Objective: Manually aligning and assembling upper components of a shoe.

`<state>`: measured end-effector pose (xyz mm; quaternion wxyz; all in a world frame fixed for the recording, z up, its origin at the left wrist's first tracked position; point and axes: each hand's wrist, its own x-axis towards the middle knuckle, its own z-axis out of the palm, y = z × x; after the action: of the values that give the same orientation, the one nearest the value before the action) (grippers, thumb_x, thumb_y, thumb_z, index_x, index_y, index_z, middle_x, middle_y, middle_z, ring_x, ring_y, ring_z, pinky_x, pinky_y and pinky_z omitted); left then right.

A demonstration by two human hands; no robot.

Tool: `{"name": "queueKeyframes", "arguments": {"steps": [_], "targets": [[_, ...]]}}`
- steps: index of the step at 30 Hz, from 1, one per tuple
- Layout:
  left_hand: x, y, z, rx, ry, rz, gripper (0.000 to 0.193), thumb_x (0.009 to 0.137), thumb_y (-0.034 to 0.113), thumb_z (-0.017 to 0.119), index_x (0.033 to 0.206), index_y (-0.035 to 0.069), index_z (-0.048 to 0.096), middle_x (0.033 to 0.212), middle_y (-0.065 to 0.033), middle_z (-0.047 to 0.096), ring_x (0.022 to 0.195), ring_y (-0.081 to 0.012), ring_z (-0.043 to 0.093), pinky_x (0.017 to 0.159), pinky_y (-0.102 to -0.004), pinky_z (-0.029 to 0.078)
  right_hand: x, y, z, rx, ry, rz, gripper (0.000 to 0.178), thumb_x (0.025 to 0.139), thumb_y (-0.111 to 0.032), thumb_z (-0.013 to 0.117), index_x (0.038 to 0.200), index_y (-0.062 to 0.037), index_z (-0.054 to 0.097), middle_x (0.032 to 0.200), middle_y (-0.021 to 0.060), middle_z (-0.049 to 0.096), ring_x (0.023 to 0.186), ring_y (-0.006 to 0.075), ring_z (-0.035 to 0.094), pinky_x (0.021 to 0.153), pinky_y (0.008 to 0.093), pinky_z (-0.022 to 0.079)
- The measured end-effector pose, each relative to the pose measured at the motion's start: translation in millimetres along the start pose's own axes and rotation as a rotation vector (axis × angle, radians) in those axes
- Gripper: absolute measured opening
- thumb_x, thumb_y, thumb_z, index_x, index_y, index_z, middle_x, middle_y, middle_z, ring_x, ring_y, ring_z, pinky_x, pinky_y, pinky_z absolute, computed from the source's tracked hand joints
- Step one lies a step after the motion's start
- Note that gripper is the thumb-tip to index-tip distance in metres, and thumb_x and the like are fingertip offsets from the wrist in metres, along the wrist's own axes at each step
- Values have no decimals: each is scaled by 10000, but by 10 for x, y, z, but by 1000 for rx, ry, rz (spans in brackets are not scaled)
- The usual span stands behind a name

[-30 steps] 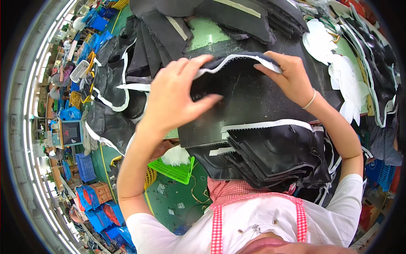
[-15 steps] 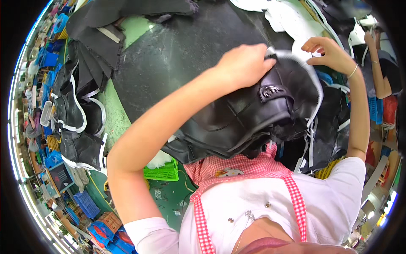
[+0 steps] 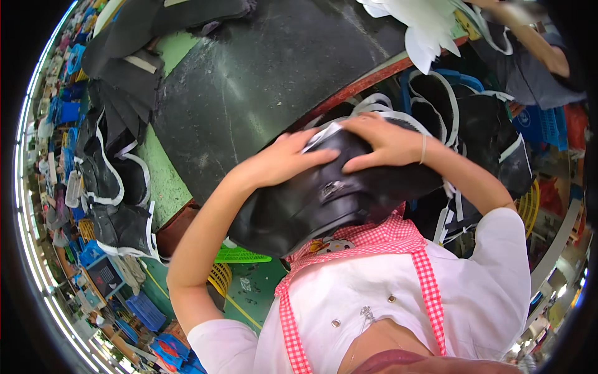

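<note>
Both hands are on a black leather boot upper (image 3: 293, 215) in front of my apron. It has a strap with a silver metal ornament, and a pale strip runs along its far edge. My left hand (image 3: 280, 161) grips the left part of that edge, thumb on the near face and fingers over the top. My right hand (image 3: 389, 144) holds the edge just to the right, its thumb pointing toward the left one. The underside of the upper and some fingertips are hidden.
A large black sheet (image 3: 243, 81) covers the worktable, whose red edge (image 3: 349, 93) runs diagonally. White cut pieces (image 3: 420, 37) lie at the far right. More white-edged black uppers (image 3: 103, 174) hang at left, others (image 3: 476, 131) at right. Another person's arm (image 3: 536, 43) shows at upper right.
My right hand has come down from the air onto the upper. The upper has moved left and nearer my body, and my left hand has shifted left and down with it.
</note>
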<state>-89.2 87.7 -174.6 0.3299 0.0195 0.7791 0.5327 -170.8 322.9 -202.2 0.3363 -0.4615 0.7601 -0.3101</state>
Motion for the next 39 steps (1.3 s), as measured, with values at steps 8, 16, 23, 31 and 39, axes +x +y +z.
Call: {"name": "queueKeyframes", "arguments": {"steps": [8, 16, 23, 31, 39], "targets": [[-309, -386, -64, -95, 100, -138, 812, 851, 531, 660, 1389, -31, 426, 1354, -180, 496, 1221, -270, 504, 1042, -320, 374, -543, -376, -120, -199, 854, -134, 303, 802, -209, 750, 1040, -61, 636, 1088, 109, 652, 1070, 246, 592, 958, 361, 414], [-18, -202, -213, -480, 7, -639, 636, 890, 533, 599, 1297, 45, 584, 1156, -111, 678, 985, -247, 664, 930, -344, 505, -1734, -31, 1951, 408, 711, 664, 229, 893, -146, 551, 1064, -41, 662, 1006, 168, 666, 906, 300, 644, 857, 375, 506], [241, -496, -307, -293, -155, -514, 685, 909, 593, 518, 1292, 29, 584, 1191, -142, 655, 1060, -282, 637, 965, -398, 489, -961, 416, 2485, 232, 1094, 675, 446, 822, -170, 599, 1254, -64, 571, 1352, 252, 481, 1279, 423, 425, 1063, 464, 377], [34, -599, -234, -417, -126, -427, 676, 919, 584, 505, 1291, 24, 579, 1196, -143, 650, 1062, -268, 637, 969, -388, 489, -779, -198, 1871, 1243, 1084, 647, 464, 816, -70, 548, 1281, -66, 548, 1325, 173, 548, 1236, 300, 507, 1097, 438, 353], [-32, -847, -355, -485, 7, -413, 656, 977, 542, 395, 1388, 40, 489, 1326, -121, 581, 1201, -251, 566, 1054, -385, 435, -481, -82, 2073, 2430, 820, -122, 561, 966, -473, 424, 1419, -144, 455, 1465, 75, 465, 1369, 271, 388, 1159, 474, 243]]}}
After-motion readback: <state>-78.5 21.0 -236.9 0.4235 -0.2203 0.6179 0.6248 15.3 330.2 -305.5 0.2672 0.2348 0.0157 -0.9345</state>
